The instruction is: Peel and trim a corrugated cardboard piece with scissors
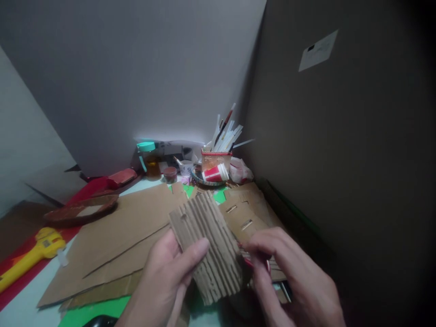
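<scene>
A small piece of corrugated cardboard (211,250), its ridges exposed, is held tilted in the lower middle. My left hand (177,265) grips its left side, with the thumb lying on the ridges. At the right edge of the piece, my right hand (289,272) is closed, its thumb and index finger pinched together. Something red shows in part under its fingers, too hidden to name. Behind the piece, on the right, lies cardboard with two slots (241,218).
Large cardboard sheets (126,227) cover the left of the table. At the far left lies a yellow tool (34,254). Toward the back stand a teal-lidded jar (151,161), a container of brushes and sticks (217,160), and a tipped red-and-white cup (214,173).
</scene>
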A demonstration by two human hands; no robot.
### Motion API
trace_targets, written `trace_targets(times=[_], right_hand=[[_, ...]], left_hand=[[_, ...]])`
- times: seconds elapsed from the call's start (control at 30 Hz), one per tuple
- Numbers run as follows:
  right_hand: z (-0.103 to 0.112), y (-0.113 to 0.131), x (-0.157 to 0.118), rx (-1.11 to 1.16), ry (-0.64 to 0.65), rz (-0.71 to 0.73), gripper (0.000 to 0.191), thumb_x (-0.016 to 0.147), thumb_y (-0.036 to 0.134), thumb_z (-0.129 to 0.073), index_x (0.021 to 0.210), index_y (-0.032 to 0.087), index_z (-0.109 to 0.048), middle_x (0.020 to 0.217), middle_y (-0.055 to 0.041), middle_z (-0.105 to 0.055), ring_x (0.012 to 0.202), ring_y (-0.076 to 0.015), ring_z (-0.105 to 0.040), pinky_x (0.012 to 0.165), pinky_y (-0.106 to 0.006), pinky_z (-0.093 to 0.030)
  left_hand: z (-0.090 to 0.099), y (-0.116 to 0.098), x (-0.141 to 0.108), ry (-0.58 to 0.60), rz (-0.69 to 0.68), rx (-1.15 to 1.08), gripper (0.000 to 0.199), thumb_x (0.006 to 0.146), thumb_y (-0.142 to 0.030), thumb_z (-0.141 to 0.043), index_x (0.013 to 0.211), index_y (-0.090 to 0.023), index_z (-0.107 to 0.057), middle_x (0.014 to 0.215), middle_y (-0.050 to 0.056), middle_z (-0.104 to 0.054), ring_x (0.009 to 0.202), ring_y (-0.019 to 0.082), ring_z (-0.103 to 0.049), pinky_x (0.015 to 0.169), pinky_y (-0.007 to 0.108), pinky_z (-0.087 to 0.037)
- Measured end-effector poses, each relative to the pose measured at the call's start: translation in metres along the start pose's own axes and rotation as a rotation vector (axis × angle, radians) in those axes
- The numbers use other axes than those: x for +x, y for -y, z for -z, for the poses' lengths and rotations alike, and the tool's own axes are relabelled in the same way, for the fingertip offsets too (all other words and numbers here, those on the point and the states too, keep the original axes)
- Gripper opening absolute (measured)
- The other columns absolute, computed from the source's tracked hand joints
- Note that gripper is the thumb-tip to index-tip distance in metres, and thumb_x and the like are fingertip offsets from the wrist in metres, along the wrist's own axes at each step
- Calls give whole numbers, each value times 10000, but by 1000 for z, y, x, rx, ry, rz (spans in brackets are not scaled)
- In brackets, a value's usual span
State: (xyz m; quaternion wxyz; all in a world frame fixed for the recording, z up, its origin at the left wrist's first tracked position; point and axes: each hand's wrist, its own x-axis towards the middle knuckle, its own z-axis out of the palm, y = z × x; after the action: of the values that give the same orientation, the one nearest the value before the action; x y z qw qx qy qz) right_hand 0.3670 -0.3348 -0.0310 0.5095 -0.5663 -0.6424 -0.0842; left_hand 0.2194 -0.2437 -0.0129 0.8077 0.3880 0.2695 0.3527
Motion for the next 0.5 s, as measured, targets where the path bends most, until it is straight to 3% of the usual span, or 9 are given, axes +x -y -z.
trace_targets(times=[0.2, 0.37, 0.5], right_hand=[[2, -2, 6, -39, -6, 24, 163, 841, 28, -555, 947, 152, -559, 814, -38, -560, 708, -139, -546, 608, -265, -466], [-5, -6, 4, -117, -40, 205, 328, 827, 8, -611, 1138, 108, -589, 933, -103, -649, 797, -193, -557, 700, -341, -478], [-7, -5, 1, -64, -15, 130, 261, 852, 19, -595, 1100, 101, -604, 880, -82, -645, 749, -166, -556, 677, -315, -471]], left_hand=[[-3, -3, -2, 7, 73, 1, 343, 865, -171, -638, 1208, -180, -639, 1167, 81, -724, 1149, 268, -619, 962, 359, -494], [-3, -2, -5, 18, 90, 30, 374, 858, -199, -659, 1227, -159, -614, 1186, 112, -712, 1140, 288, -620, 913, 363, -514], [0, 0, -6, -1, 91, 136, 378, 860, -242, -670, 1220, -151, -596, 1117, 112, -736, 1082, 280, -646, 877, 360, -523]])
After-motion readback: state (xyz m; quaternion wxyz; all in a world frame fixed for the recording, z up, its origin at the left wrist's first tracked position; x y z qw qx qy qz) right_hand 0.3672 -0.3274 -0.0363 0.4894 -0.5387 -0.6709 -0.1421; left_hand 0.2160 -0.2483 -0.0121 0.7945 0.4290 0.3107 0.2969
